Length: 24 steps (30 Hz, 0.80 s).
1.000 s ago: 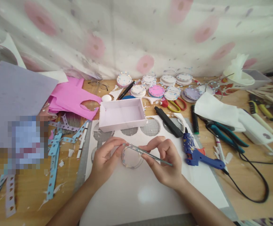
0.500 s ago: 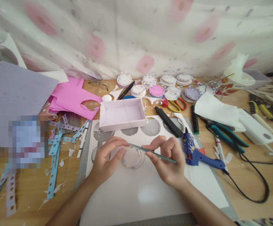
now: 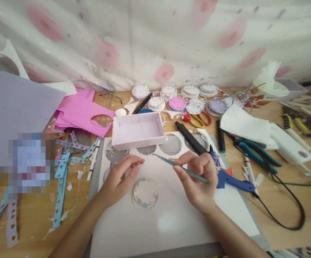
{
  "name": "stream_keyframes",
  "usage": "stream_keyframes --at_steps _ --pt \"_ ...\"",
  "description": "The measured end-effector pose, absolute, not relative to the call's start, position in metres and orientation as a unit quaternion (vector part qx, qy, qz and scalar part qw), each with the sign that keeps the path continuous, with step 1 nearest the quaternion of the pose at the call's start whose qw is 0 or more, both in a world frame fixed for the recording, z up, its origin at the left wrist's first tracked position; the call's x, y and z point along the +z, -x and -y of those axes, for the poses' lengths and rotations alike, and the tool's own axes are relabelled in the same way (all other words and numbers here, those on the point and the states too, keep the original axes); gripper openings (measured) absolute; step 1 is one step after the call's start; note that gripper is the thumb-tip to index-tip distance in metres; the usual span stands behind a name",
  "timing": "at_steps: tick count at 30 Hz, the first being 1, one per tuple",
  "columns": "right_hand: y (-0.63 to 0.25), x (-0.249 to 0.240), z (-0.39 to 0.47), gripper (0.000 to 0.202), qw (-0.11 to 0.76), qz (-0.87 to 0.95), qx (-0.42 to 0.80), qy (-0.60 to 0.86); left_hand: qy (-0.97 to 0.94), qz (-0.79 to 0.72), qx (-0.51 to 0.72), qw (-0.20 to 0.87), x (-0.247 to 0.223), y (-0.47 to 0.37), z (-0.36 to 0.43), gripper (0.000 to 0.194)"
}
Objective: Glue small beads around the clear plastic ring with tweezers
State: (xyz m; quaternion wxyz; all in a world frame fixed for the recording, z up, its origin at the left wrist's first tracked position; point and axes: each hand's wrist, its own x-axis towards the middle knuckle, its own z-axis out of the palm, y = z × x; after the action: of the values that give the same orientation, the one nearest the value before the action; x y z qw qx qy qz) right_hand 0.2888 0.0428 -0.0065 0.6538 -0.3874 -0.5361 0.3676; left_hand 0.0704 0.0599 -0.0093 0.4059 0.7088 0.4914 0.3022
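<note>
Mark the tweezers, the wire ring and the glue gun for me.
Tweezers (image 3: 180, 167): head view, on the shaft.
Wire ring (image 3: 145, 205): head view, on the blue bead at its near edge.
Glue gun (image 3: 237, 182): head view, on its blue handle.

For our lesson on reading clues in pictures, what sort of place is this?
Probably a craft workspace: a blue glue gun, pink sheet with a round cut-out and decorated discs suggest it.

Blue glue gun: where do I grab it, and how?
Probably by the narrow blue handle, from the right, fingers wrapped around it. It sticks out that way toward the cord, clear of the right hand; the black nozzle, which might be hot, points away from you.
</note>
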Motion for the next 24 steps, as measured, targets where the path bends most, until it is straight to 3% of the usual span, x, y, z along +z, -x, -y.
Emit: stream_keyframes --at_steps 4,6,10,12,15,17,24 --pt "-0.290 -0.007 -0.044 0.036 0.659 0.529 0.358 0.397 -0.671 -0.540 0.340 0.378 0.004 -0.065 -0.054 0.042" --pt "-0.290 -0.007 -0.045 0.035 0.657 0.532 0.353 0.400 -0.739 -0.504 0.283 0.347 0.016 -0.064 -0.044 0.045" --pt "-0.291 -0.007 -0.045 0.036 0.652 0.534 0.348 0.410 -0.819 -0.510 0.148 0.217 0.025 -0.077 -0.019 0.091" --pt "-0.291 -0.007 -0.045 0.036 0.653 0.531 0.350 0.410 -0.827 -0.508 0.103 0.217 0.020 -0.086 -0.013 0.089" --pt "-0.291 -0.007 -0.045 0.036 0.655 0.530 0.356 0.404 -0.827 -0.499 0.059 0.251 0.013 -0.091 -0.020 0.059" --pt "-0.291 -0.006 -0.044 0.037 0.655 0.531 0.359 0.399 -0.830 -0.479 0.051 0.281 0.012 -0.086 -0.034 0.051" --pt "-0.292 -0.006 -0.045 0.037 0.658 0.532 0.356 0.396 -0.837 -0.437 0.040 0.328 0.033 -0.058 -0.063 0.084"
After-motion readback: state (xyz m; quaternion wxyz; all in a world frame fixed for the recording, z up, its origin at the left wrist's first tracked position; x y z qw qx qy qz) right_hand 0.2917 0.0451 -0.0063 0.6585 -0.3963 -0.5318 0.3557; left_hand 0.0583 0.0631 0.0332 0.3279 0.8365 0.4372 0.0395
